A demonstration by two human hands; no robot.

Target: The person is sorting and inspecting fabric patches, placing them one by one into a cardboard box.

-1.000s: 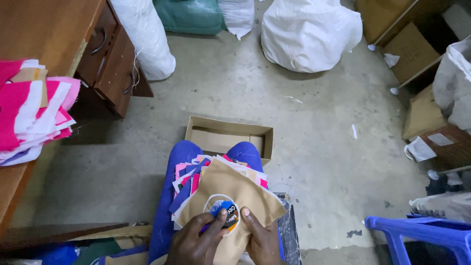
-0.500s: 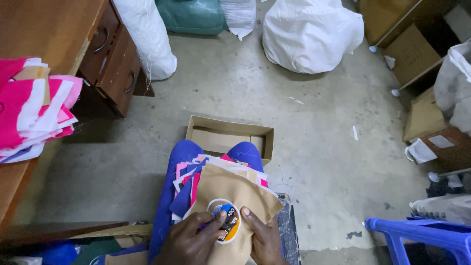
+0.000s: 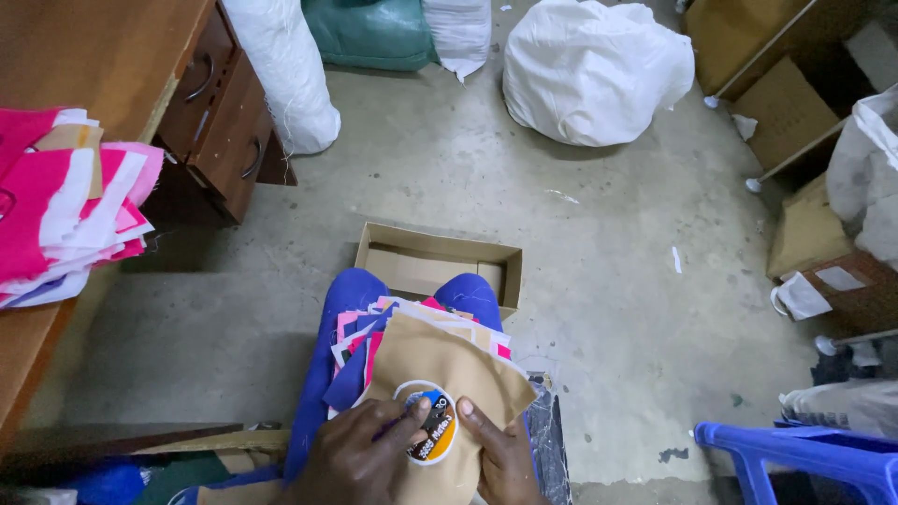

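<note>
Concrete floor [image 3: 599, 281] spreads under us | brown wooden desk [image 3: 94, 84] at left | open cardboard box [image 3: 438, 265] beyond our knees | tan cloth piece [image 3: 440, 355] tops the stack on our lap | our left hand [image 3: 360, 458] and right hand [image 3: 505, 454] press flat, fingers open, on its round patch [image 3: 435, 432].

At the bottom centre of the frame you have a tan fabric piece [image 3: 440, 360] lying flat on top of a fanned stack of pink, white and blue fabric pieces [image 3: 360, 346]. A round badge [image 3: 432, 432], white-rimmed with blue and orange, sits on its lower part.
</note>
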